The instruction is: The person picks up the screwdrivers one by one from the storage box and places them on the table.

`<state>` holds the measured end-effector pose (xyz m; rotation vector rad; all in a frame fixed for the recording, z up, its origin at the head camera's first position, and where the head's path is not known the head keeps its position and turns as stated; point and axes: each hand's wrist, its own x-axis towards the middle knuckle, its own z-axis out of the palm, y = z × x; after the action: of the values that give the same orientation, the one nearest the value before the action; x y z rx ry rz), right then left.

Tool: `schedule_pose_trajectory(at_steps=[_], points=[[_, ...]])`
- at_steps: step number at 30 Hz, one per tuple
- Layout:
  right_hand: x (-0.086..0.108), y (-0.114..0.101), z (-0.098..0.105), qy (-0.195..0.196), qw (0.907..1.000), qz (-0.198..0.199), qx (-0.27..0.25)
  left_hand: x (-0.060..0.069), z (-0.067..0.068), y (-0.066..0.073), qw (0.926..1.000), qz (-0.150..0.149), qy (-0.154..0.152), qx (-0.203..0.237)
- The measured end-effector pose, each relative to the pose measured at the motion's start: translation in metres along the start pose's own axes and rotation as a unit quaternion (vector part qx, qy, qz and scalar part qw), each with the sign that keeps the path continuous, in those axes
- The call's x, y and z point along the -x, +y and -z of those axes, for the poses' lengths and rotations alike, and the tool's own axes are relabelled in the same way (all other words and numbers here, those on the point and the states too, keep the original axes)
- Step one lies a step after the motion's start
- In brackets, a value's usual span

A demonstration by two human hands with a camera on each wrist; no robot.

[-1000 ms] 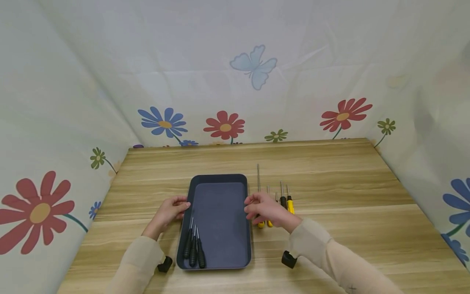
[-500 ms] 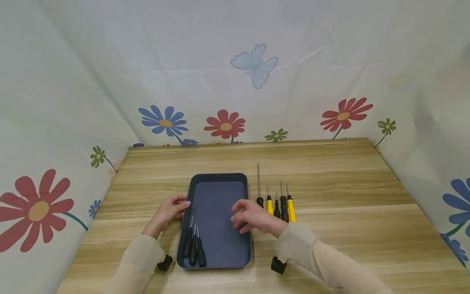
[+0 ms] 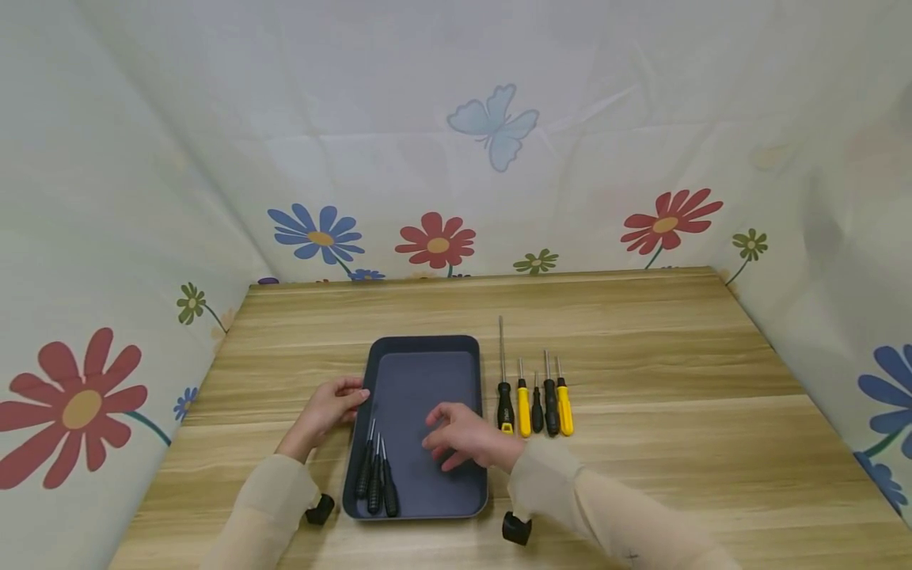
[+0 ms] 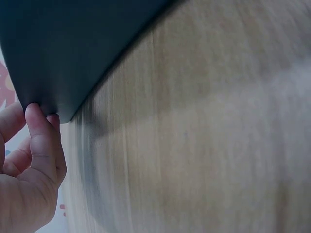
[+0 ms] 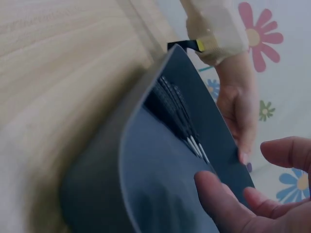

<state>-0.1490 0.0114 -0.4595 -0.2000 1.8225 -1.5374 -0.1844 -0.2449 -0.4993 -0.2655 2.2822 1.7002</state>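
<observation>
A dark blue-grey tray (image 3: pixel 427 396) lies lengthwise in front of me. My left hand (image 3: pixel 331 412) pinches its left rim, thumb on top and fingertips (image 4: pixel 36 114) against the outer wall. Over the tray's right half hovers my right hand (image 3: pixel 463 435), fingers loosely bent and spread, with nothing in it. Inside the tray, along the left wall, three black-handled screwdrivers (image 3: pixel 375 475) lie side by side; the right wrist view shows their ribbed handles (image 5: pixel 170 104) and bright shafts.
Right of the tray several screwdrivers lie in a row on the wooden table (image 3: pixel 641 356): a long black one (image 3: pixel 505 404), yellow ones (image 3: pixel 565 408) and smaller black ones (image 3: pixel 537 410). A flower-printed cloth (image 3: pixel 570 158) closes off the back and sides.
My right hand has moved left and slightly nearer, from the tray's right rim to above its inside, uncovering the screwdriver row. My left hand and the tray stay where they were.
</observation>
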Motion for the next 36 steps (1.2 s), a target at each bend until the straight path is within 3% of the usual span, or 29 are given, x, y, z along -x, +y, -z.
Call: schedule_pose_trajectory(at_steps=[20,36], points=[[-0.016,0.009,-0.052,0.048,0.9939,-0.010,0.098,0.001,0.001,0.001,1.0000,-0.002,-0.002,0.008],[-0.021,0.011,-0.068,0.056,0.9841,0.013,0.168,0.000,0.002,0.000,1.0000,0.000,-0.003,0.004]])
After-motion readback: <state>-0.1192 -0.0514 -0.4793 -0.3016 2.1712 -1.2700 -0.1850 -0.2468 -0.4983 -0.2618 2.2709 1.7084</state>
